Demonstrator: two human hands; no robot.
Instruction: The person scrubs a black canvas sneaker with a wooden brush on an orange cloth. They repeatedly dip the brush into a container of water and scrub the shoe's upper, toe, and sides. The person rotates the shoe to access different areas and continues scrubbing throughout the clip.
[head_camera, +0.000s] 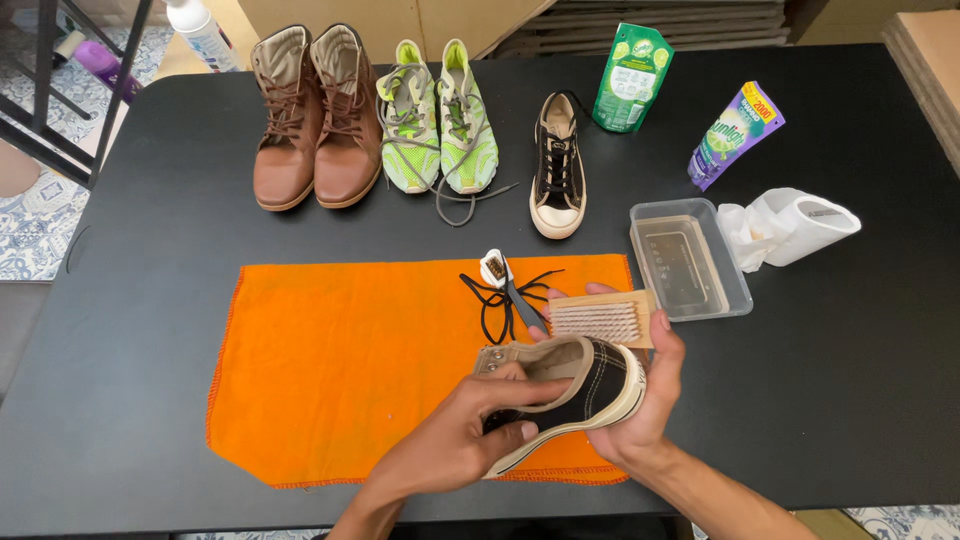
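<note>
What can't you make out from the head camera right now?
- Far side and sole of the black sneaker: hidden by the left hand and right hand.
- Contents of the clear tub: can't tell whether it holds liquid.
- White bottle: cut off by the top edge.
- Part of the wooden brush: hidden by the right hand's fingers.
</note>
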